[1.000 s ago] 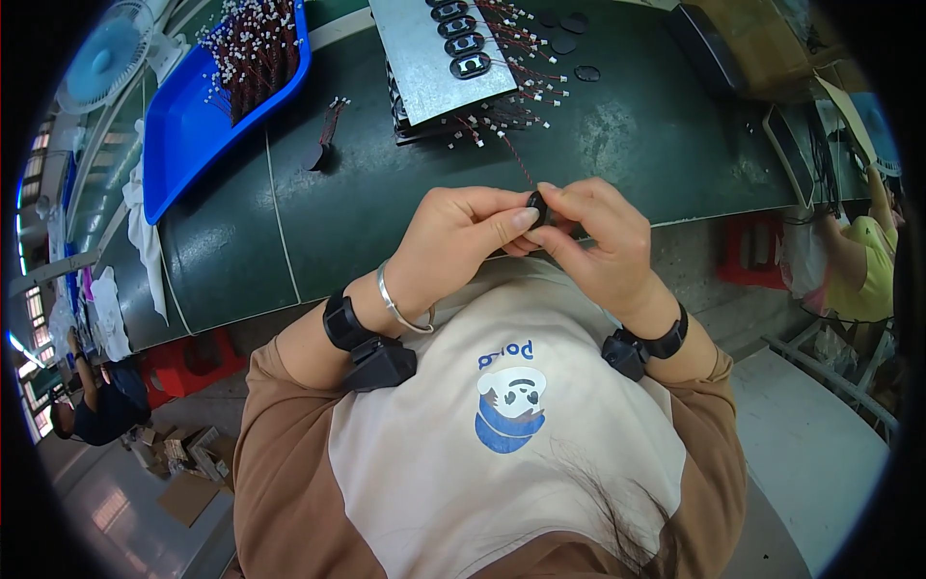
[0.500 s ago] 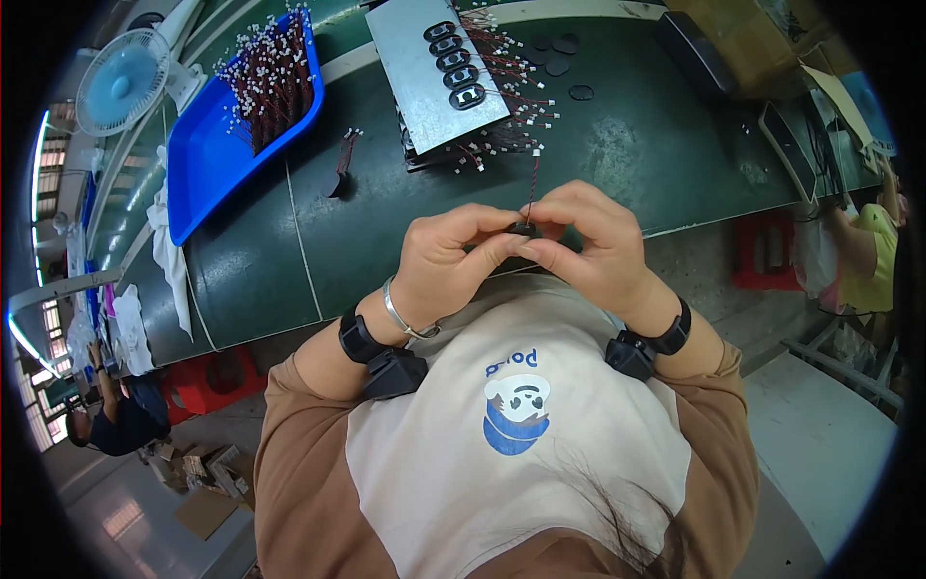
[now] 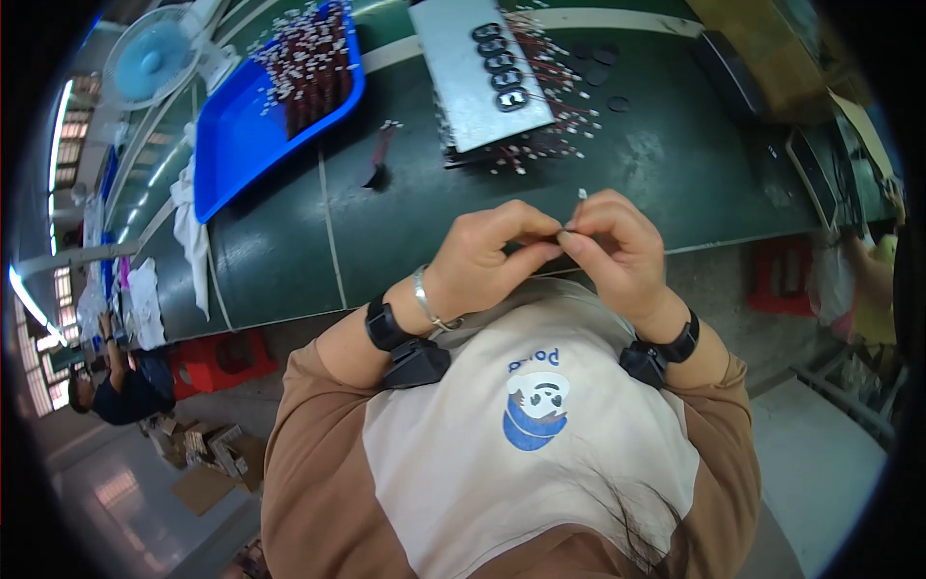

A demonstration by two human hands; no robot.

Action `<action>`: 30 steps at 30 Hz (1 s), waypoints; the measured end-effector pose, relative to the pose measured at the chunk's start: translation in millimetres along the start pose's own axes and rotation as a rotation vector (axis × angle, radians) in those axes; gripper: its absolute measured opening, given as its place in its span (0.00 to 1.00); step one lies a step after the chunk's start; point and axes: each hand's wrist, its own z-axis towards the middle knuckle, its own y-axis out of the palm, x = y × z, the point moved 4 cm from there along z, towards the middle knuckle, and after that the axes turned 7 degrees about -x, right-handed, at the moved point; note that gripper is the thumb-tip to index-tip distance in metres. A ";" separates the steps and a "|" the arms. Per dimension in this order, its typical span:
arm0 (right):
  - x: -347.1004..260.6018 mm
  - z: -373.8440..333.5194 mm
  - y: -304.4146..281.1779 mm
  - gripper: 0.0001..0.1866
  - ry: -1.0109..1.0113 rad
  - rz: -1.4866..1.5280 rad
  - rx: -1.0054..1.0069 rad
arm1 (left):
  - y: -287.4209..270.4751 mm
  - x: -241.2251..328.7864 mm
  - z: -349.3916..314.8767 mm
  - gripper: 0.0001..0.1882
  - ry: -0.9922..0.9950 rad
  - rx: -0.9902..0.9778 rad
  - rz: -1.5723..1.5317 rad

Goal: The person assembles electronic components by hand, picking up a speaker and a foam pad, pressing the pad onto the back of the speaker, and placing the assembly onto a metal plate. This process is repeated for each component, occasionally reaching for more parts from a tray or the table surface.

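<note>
My left hand and my right hand meet in front of my chest, near the table's edge, both pinched at the fingertips. Between them is a small black wired part, almost wholly hidden by the fingers. Its white connector sticks up above my right index finger. Beyond my hands lies a silvery plate carrying a row of black oval parts. Red wires with white connectors fan out along its right side and front edge.
A blue tray at the left holds a heap of wired connectors. One loose wired part lies beside it. Black oval pieces lie right of the plate. A dark box and a fan stand farther off.
The view has shifted, so the table things appear farther right. My fingertips have drawn closer together and now cover the black part and most of its wire. The white connector sits nearer my right hand.
</note>
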 end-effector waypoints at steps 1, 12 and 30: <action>0.5 -1.2 0.4 0.06 -0.019 -0.034 0.004 | -0.8 -1.5 0.0 0.08 -0.038 -0.014 -0.040; 9.1 7.9 -10.2 0.09 0.072 -0.091 -0.103 | -74.4 -17.7 -37.6 0.06 -0.363 0.260 -0.404; 33.7 -8.5 -71.1 0.03 0.187 -0.359 0.165 | -158.9 -55.8 -24.2 0.08 -0.529 0.361 0.267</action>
